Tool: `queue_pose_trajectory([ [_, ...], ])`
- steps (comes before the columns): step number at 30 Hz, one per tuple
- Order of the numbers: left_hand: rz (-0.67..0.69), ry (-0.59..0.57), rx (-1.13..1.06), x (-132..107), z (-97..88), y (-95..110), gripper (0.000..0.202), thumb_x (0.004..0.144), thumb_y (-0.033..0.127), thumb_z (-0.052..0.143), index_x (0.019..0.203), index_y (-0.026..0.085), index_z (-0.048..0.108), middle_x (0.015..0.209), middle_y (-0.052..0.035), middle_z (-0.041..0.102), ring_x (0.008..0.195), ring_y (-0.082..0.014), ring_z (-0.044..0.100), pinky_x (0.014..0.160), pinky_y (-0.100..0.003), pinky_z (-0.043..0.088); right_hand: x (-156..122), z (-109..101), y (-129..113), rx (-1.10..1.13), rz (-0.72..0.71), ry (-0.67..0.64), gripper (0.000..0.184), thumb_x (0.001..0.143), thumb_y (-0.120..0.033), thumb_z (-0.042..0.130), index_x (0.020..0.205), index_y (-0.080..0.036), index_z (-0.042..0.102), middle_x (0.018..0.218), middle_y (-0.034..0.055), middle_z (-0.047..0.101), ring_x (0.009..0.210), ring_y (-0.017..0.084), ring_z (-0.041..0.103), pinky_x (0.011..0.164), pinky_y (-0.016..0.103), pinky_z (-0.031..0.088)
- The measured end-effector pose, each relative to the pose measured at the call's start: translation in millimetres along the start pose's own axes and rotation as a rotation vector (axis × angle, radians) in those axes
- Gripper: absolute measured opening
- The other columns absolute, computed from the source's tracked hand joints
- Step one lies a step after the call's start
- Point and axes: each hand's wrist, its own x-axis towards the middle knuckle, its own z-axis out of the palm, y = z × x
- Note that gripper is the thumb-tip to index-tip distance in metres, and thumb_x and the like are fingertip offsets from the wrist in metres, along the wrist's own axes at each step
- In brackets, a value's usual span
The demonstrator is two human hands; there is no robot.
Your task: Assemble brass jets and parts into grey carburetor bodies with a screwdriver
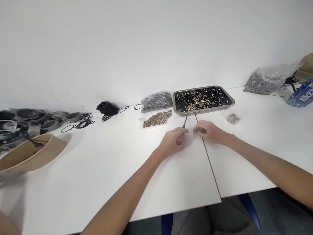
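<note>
My left hand (172, 140) rests on the white table (97, 169) with its fingers wrapped round the handle of a small screwdriver (182, 132); the thin shaft points toward a metal tray (230, 100). My right hand (209, 131) lies just to the right, fingers curled and pinched together near the seam between two table tops; what it pinches is too small to see. The tray, full of black rings and brass parts, stands directly behind both hands.
Bags of small grey balls (157, 101) and brass beads (157, 118) lie left of the tray. Black O-rings (107, 109) and metal castings (29, 122) sit at far left, beside a tan bowl (31, 153). A small bag (233, 118), a plastic sack (269, 78) and a blue pack (302, 94) lie at the right.
</note>
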Motion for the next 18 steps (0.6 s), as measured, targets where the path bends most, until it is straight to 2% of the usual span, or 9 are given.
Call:
queue_pose_trajectory([
  [18,-0.023,-0.040,-0.007,0.0,1.1,-3.4,0.043,0.068,0.006,0.052,0.108,0.019,0.058,0.091,-0.0050,0.065,0.079,-0.0184,0.063,0.074,-0.032,0.050,0.0,-1.1,-2.4,0.012,-0.011,0.002,0.024,0.077,-0.004,0.047,0.087,-0.017,0.065,0.087,0.0032,0.059,0.060,0.009,0.047,0.060,0.024,0.040],
])
